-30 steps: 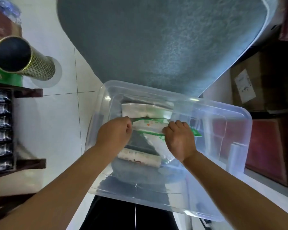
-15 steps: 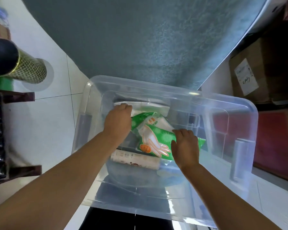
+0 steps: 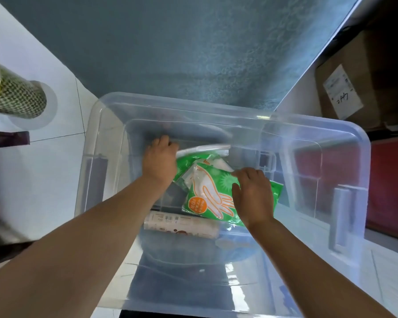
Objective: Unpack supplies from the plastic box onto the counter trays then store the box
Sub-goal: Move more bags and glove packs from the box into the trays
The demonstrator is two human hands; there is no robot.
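Note:
A clear plastic box (image 3: 345,143) sits low in front of me, open at the top. Both my hands are inside it. My left hand (image 3: 160,161) grips the left edge of the green glove packets (image 3: 207,191), which lie tilted in the middle of the box. My right hand (image 3: 253,196) rests on top of the front packet with its fingers pinching the packet's upper edge. Behind the packets lies a white flat pack (image 3: 205,149). A white paper-wrapped roll (image 3: 182,223) lies on the box floor below the packets.
A grey-blue counter panel (image 3: 193,53) rises right behind the box. A gold-patterned cylinder (image 3: 16,97) stands on the white tiled floor at left, next to a dark shelf (image 3: 7,136). Cardboard boxes (image 3: 345,88) and a red box (image 3: 391,187) fill the right side.
The green glove packets have turned from edge-on to face-up and lifted a little. My left hand moved toward the back of the box; my right hand slid onto the front packet.

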